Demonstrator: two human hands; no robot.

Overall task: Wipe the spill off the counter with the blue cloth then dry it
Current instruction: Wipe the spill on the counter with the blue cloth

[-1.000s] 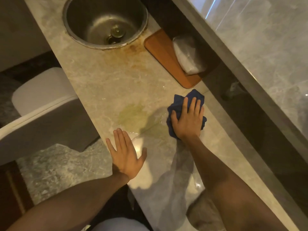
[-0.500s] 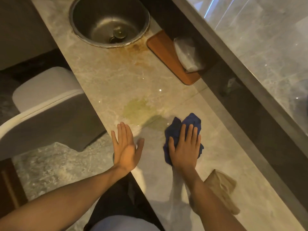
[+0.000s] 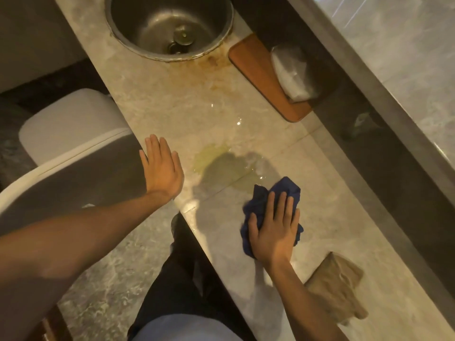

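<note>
A yellowish spill lies on the marble counter, partly in my hand's shadow. The crumpled blue cloth sits just below and right of the spill, pressed flat under my right hand, whose fingers spread over it. My left hand rests flat with fingers apart at the counter's near edge, left of the spill, holding nothing. A tan cloth lies on the counter to the right of my right forearm.
A round steel sink is set in the counter at the top, with rust-coloured stains below it. A brown tray holding a plastic bag sits at right. A white toilet stands left of the counter.
My right hand has dragged the blue cloth down the counter, from right of the spill to below it. The tan cloth has come into view. My left hand stays flat at the counter's edge.
</note>
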